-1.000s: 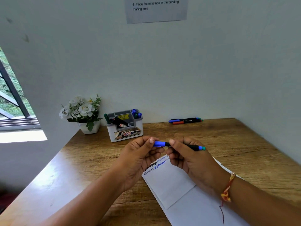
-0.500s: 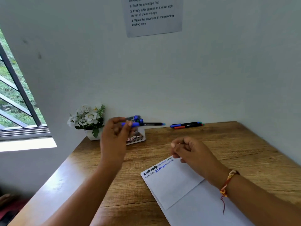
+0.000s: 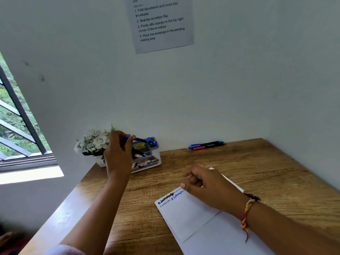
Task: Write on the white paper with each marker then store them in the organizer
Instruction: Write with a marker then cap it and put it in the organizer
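Since half a second ago, the left hand [image 3: 118,155] has carried the blue marker [image 3: 137,139] farther toward the organizer [image 3: 147,156], and the marker now tilts down over its top instead of lying level in the air. Nearest, the white paper [image 3: 187,214] lies on the wooden desk [image 3: 257,172] in front of the organizer, with black and blue writing along its far edge. The right hand [image 3: 207,186] rests on the paper's far right part, fingers loosely curled and grasping nothing. Beyond it, the left hand's fingertips pinch the marker at its capped end, just above the organizer. Left of the organizer stands a flower pot [image 3: 95,144]. Right of the organizer, against the wall, lie the remaining markers [image 3: 207,145].
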`<state>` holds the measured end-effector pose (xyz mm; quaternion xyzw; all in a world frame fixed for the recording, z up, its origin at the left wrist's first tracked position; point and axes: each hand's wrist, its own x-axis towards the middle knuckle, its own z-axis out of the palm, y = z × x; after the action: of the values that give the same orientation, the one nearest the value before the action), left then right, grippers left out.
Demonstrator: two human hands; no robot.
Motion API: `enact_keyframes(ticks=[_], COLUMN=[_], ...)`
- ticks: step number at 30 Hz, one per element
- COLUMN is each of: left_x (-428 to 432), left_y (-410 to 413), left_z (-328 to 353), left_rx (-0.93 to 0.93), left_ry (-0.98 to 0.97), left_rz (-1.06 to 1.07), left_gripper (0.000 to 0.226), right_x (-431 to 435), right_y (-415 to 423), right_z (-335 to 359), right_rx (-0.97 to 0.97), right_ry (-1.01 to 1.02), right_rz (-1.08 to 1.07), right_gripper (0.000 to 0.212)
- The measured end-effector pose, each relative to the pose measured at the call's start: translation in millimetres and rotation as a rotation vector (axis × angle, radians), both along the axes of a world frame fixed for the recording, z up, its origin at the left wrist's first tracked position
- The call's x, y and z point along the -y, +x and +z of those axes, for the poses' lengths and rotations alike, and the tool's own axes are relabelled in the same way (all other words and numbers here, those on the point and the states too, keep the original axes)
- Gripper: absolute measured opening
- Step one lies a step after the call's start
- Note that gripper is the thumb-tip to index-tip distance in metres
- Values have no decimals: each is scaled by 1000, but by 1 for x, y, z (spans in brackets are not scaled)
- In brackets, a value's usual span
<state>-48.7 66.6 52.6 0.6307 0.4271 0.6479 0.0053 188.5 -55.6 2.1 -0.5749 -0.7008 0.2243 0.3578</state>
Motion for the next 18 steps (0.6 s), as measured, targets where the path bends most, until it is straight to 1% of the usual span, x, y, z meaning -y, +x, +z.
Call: enact_keyframes(ticks=[5,7,12,18], left_x=[-9,-12,-17,-20], left_y=[-1,-4,-9,-8], left_z=[-6,-7,-6,-13], left_rx=[-64,-50,-4,-83], left_ry=[13,26,83,74], left_rz=[50,72,77,81], left_gripper=[16,17,21,15], right_x=[-3,-3,-4,-3], right_y=[1,1,1,0], right_z=[-5,-6,-6,-6], right_rx=[12,14,26,16], right_ry=[-12,-20,-36,-53], right_rz=[19,24,28,31], right_gripper=[27,28,23,24])
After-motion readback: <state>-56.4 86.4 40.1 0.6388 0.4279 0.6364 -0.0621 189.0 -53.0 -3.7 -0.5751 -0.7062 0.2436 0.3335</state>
